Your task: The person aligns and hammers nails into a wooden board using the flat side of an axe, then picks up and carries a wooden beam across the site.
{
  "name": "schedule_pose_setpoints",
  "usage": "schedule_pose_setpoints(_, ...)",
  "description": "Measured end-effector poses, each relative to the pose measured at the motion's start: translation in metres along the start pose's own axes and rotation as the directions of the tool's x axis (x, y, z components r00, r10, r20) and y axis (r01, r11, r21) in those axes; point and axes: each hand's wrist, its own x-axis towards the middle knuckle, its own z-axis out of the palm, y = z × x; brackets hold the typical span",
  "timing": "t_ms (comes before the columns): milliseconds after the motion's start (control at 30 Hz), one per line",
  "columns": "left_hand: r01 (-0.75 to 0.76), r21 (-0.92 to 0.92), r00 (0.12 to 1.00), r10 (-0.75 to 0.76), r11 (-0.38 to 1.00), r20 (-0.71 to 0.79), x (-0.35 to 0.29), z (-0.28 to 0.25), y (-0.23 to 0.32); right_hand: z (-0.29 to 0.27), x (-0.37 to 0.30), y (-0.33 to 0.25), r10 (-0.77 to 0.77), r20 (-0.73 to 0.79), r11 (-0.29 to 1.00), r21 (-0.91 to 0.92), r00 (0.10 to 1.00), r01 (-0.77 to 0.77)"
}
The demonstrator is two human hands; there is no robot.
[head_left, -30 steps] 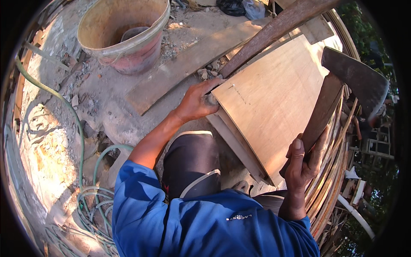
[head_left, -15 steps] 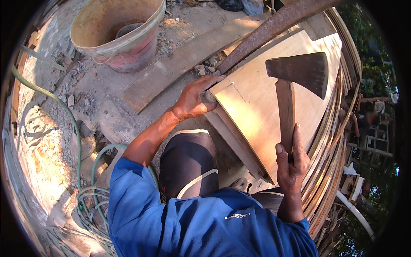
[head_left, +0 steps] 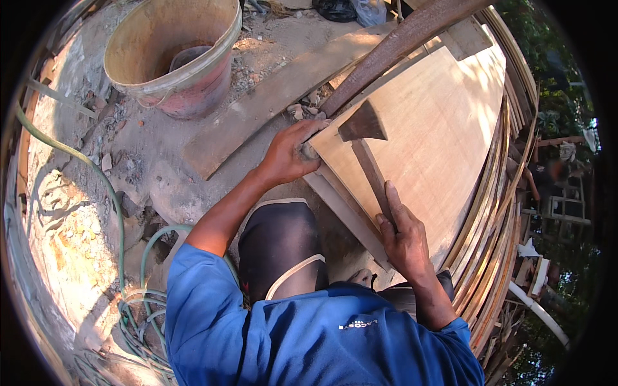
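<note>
Two grips: right hand [head_left: 407, 243] on hatchet [head_left: 369, 162], left hand [head_left: 288, 153] at eleven o'clock on board [head_left: 428, 135]; we should keep hands apart.

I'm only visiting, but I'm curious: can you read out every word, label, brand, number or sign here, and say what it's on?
Blue shirt: small white lettering, upside down in this view; I don't copy out its wording.
Axe, wooden board, bucket: no lettering I can make out.
Shaded clutter at far right: too dark and small to tell.
</note>
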Motion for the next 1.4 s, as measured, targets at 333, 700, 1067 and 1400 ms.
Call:
schedule_pose_setpoints(333, -0.020, 0.014, 1.000, 0.020, 1.000, -0.008, -0.001, -0.001, -0.001, 0.006, -0.001, 0.009, -0.107, -0.015, 0.994, -0.011, 0.994, 0.106)
schedule_pose_setpoints(700, -0.042, -0.005, 0.999, 0.042, 0.999, -0.027, 0.008, 0.003, -0.003, -0.012, 0.002, 0.011, -0.031, -0.051, 0.999, -0.027, 0.998, 0.030)
schedule_pose_setpoints(1067, 0.090, -0.094, 0.996, -0.090, 0.992, -0.001, -0.005, 0.009, -0.008, -0.008, 0.007, 0.018, -0.134, -0.018, 0.990, -0.035, 0.991, 0.133)
schedule_pose_setpoints(1400, 0.127, 0.008, 0.984, -0.127, 0.992, 0.126, -0.025, 0.004, -0.004, -0.030, 0.005, 0.004, -0.172, -0.268, 0.981, 0.046, 0.948, 0.191)
